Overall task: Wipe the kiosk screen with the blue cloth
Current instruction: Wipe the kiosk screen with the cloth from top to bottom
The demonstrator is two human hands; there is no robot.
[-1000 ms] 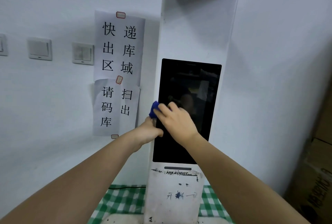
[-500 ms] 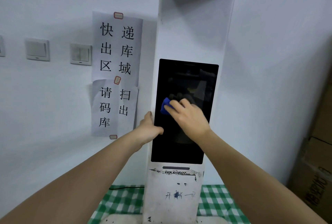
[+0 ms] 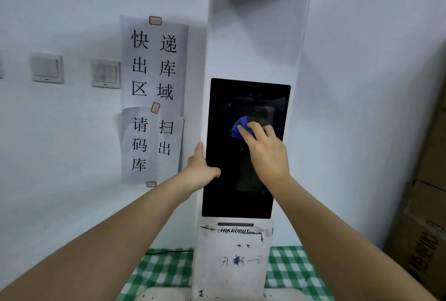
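Note:
A tall white kiosk stands against the wall, with a dark screen in its middle. My right hand presses a small blue cloth flat against the screen's middle; most of the cloth is hidden under my fingers. My left hand grips the kiosk's left edge beside the screen, thumb resting on the glass.
Paper signs with printed characters and two light switches are on the wall to the left. A green checked cloth covers the surface under the kiosk. Cardboard boxes stand at the right.
My right hand has slid the blue cloth from the screen's left edge rightward to its middle. My left hand has kept its hold on the kiosk's edge.

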